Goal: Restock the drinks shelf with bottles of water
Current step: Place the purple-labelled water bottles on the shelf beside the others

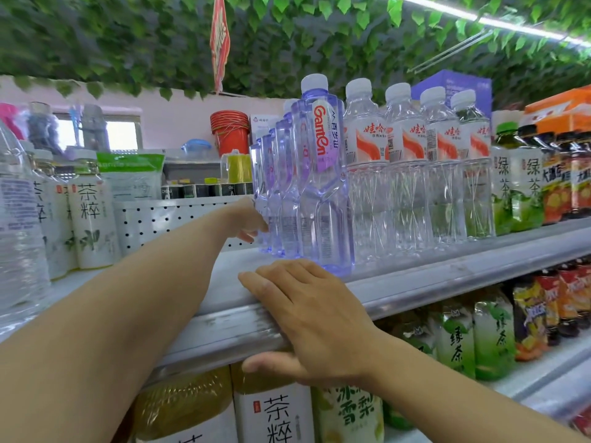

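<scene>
A row of purple-tinted Ganten water bottles [323, 187] runs front to back on the top shelf [447, 282]. My left hand [251, 220] reaches deep along the left side of that row. Its fingers curl round a rear bottle [265, 193] and are partly hidden behind it. My right hand [307, 314] holds the shelf's front rail just below the front bottle, with the fingers over the top and the thumb underneath. Clear water bottles with red-and-white labels [409, 187] stand to the right of the purple row.
Green tea bottles [511, 187] and dark bottles fill the shelf's right end. White-labelled tea bottles [89, 212] and a large water jug [16, 235] stand at the left. A bare strip of shelf [230, 260] lies before a perforated back panel [153, 219]. Drinks [275, 410] fill the shelf below.
</scene>
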The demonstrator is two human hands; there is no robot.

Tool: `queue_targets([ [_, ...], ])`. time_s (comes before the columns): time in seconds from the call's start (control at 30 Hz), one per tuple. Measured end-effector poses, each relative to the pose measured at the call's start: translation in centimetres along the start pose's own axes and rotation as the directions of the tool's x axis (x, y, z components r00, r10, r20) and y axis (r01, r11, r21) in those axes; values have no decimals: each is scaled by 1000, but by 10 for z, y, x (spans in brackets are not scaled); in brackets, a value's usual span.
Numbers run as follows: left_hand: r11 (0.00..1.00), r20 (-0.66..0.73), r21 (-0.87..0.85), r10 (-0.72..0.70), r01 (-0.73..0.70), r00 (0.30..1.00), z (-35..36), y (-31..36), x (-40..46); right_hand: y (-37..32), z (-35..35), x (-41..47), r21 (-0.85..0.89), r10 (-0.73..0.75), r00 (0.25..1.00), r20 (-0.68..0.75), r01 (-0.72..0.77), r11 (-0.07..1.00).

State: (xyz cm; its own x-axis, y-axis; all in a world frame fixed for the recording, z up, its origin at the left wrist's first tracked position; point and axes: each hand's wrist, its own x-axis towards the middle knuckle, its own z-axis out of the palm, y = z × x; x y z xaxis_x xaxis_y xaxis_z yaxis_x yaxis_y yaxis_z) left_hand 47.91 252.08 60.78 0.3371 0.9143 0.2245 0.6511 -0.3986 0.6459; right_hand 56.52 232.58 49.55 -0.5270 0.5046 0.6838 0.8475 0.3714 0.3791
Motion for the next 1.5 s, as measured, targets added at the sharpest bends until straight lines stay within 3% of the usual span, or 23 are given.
queue_targets([
  [0.17, 989, 77, 130, -76, 66, 994, -14, 8, -27, -2, -1, -1, 10, -4, 1000, -9, 4, 1000],
  [0.33, 953, 33, 294, -80, 66, 996, -29, 6, -69, -4, -2, -1, 4, 5, 1000, -7, -5, 1000],
  [0.5, 953, -98, 286, 127, -94, 987, -35, 8, -133, -8, -7, -2, 1, 47, 997, 56, -47, 999],
  [0.67, 901, -198, 267, 398, -341, 896, -30, 7, -206, -24, -17, -18, -45, 164, 985, 56, -162, 986],
  [0.87, 865, 2, 153, 484, -478, 875, 26, -17, -274, -61, -27, -87, -76, 292, 956, 28, -289, 954],
  [0.97, 855, 162, 178, 463, -487, 871, 68, -37, -299, -79, -16, -136, -49, 317, 929, 190, -314, 948],
  [1.13, 879, 478, 261, 242, -400, 844, 147, -86, -328, -113, 17, -229, -4, 311, 813, 491, -356, 935],
  [1.3, 863, 606, 395, 15, -316, 796, 235, -132, -358, -139, 45, -323, 71, 287, 612, 737, -492, 868],
  [1.5, 856, 666, 475, -197, -205, 720, 336, -180, -410, -164, 66, -419, 61, 206, 365, 908, -602, 796],
])
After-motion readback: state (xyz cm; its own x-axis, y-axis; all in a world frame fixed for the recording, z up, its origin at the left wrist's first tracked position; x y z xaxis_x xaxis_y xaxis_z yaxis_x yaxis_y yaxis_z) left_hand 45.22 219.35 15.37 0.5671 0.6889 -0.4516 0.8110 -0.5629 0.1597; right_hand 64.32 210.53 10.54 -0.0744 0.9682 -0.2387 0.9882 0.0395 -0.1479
